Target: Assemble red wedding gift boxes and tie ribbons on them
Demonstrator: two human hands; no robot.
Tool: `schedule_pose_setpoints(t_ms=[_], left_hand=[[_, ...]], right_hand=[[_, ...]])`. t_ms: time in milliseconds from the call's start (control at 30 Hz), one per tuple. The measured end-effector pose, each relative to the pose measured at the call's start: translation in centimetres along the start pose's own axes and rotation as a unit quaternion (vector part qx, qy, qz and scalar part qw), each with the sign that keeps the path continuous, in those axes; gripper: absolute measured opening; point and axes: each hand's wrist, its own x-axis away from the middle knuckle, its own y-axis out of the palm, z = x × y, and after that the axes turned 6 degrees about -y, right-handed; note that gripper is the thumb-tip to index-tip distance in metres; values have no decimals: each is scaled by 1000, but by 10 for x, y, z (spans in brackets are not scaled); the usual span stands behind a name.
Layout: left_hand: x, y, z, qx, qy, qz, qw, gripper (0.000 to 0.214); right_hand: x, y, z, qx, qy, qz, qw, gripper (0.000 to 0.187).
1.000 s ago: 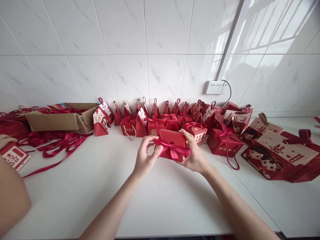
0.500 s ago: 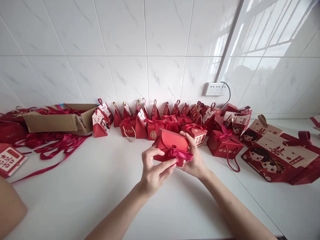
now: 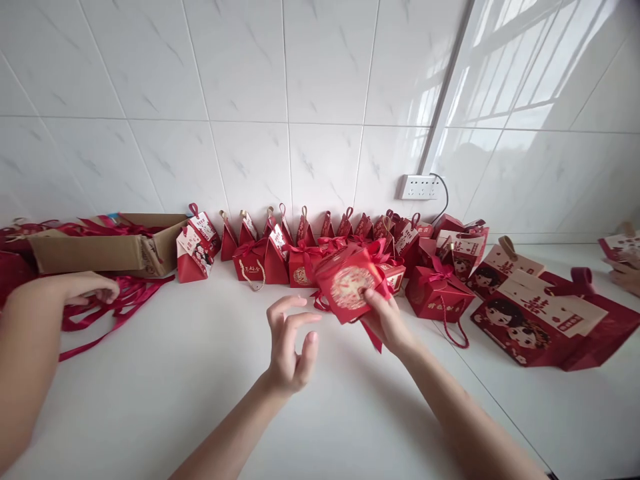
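Observation:
A red gift box (image 3: 345,288) with a round gold print is tilted above the white table, its printed face toward me. My right hand (image 3: 387,320) grips it from the right, thumb pressed on the printed face. Dark red ribbon (image 3: 373,337) hangs below the box. Just left of it, my left hand (image 3: 290,343) is raised with fingers curved and apart, touching nothing. Behind the held box stand more red boxes with bows, such as the gold-printed box (image 3: 303,267).
A cardboard box (image 3: 90,253) of ribbons stands at left, loose ribbon (image 3: 130,300) before it. Another person's hand (image 3: 90,290) reaches over there. Larger red boxes (image 3: 540,320) lie at right, near another hand (image 3: 627,273). A power strip (image 3: 420,187) is on the tiled wall.
My left hand has let go of the box and moved left. In my right hand the box has turned, showing its gold-printed face. Another person's hand has come in at left.

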Motion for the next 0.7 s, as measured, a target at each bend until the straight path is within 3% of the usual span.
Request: schedule_pose_setpoints(t_ms=[100,200,267,367,500,700], left_hand=[[1,0,-3,-32,26,-24,999,17],[2,2,-5,-49,50,-61,996,18],[4,3,-8,-62,50,-80,994,18],[5,4,-15,-85,40,-88,992,17],[5,4,-25,-106,26,-92,990,17],[6,8,-27,-80,29,-117,989,18]], right_hand=[[-1,0,-5,-231,157,-12,960,53],[-2,-3,-4,-346,196,-33,917,47],[-3,-3,-4,-375,202,-51,903,45],[-3,-1,-5,-350,204,-60,912,48],[10,0,-8,-241,150,-83,955,61],[75,-30,-23,-56,101,-101,988,62]])
